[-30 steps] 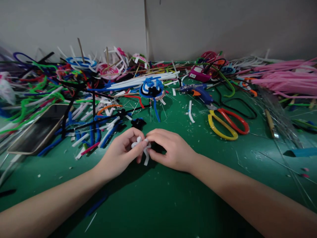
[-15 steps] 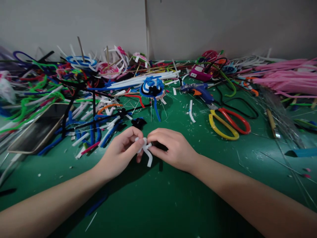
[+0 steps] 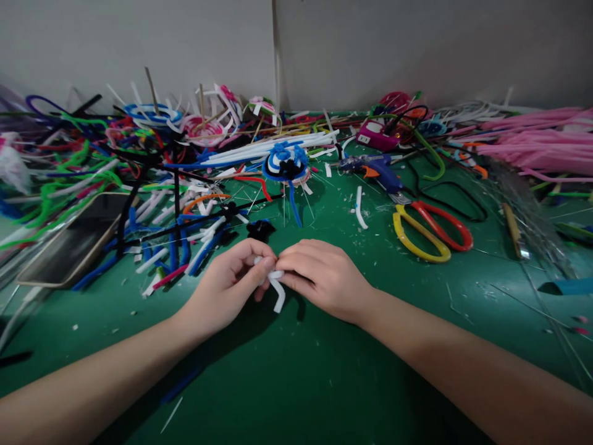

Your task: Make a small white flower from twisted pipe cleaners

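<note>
No lettering seems legible (the view's dim).

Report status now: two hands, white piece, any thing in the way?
Left hand, right hand: both pinching white piece. White piece: one end sticking out. Black piece lies beyond hands, not between.

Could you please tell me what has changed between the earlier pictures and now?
The white piece has turned between the hands: its loops, plain to see at first, are now mostly hidden behind the left hand, and more of its loose end shows, hanging downward. The right hand stays at the piece too. Nothing was visibly let go. The scissors and glue gun lie as before.
</note>
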Demonstrator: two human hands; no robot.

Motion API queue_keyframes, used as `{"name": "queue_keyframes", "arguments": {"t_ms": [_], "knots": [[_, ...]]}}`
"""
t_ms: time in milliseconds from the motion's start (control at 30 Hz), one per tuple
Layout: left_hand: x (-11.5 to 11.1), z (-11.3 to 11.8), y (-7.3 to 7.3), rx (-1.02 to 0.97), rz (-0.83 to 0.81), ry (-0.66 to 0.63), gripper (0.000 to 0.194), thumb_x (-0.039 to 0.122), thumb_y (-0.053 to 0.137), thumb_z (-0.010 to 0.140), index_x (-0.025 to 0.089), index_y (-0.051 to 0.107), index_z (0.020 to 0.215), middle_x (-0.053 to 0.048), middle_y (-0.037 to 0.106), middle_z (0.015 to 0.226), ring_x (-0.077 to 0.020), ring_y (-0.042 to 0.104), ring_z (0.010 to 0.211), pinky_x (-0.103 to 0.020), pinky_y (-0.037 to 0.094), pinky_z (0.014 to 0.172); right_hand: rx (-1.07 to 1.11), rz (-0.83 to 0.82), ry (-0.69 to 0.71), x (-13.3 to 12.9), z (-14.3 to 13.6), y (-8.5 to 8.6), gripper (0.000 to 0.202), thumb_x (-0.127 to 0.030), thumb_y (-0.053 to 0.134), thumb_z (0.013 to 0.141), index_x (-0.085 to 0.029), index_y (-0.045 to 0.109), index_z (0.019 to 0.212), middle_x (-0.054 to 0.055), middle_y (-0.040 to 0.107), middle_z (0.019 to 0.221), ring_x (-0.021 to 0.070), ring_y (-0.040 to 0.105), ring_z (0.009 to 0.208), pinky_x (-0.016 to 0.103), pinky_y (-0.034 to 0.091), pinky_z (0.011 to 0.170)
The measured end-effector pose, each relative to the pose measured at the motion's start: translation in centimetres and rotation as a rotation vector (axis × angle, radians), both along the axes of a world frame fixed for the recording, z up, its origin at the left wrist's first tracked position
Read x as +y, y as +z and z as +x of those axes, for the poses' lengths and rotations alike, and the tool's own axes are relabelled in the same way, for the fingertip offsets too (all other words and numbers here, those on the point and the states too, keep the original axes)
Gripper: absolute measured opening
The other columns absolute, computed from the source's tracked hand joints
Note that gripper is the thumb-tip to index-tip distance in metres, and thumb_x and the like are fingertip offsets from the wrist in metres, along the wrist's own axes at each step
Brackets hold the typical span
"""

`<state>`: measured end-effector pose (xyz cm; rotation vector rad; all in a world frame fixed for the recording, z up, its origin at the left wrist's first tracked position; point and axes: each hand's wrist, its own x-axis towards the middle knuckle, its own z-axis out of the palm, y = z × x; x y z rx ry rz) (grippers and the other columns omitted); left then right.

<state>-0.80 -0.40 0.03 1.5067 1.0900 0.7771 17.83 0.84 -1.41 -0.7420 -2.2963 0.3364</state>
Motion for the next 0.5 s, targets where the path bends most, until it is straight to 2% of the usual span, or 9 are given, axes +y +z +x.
{"name": "queue_keyframes", "arguments": {"t_ms": [167,333,500], "knots": [[-0.15,0.11,-0.08,-0.001,-0.024,0.011,0.013,0.029,0.049,0.091,0.018,0.052,0.085,0.007,0.052,0.056,-0.0057,0.051,0.046,-0.015,0.039,0.045,-0.05,0.09,-0.007,-0.07,-0.04,0.33,0.023,-0.026,0.047,0.094,-0.013,0.064,0.088,0.005,0.069,0.089,0.0142,0.058,0.075,0.028,0.041,0.066],[-0.12,0.15,0.08,-0.011,-0.024,0.028,0.013,0.028,0.048,0.09,0.018,0.051,0.084,0.007,0.053,0.054,-0.0065,0.051,0.043,-0.017,0.04,0.044,-0.077,0.135,-0.018,-0.22,-0.08,0.28,0.021,-0.027,0.048,0.093,-0.012,0.063,0.092,0.007,0.068,0.09,0.0156,0.058,0.079,0.029,0.04,0.068],[0.01,0.27,0.22,0.0,-0.034,0.024,0.014,0.029,0.047,0.091,0.018,0.049,0.082,0.007,0.053,0.052,-0.0068,0.049,0.042,-0.017,0.039,0.043,-0.18,0.195,-0.023,-0.26,-0.08,0.34,0.026,-0.027,0.042,0.095,-0.013,0.063,0.091,0.005,0.067,0.077,0.0158,0.055,0.073,0.029,0.037,0.065]]}}
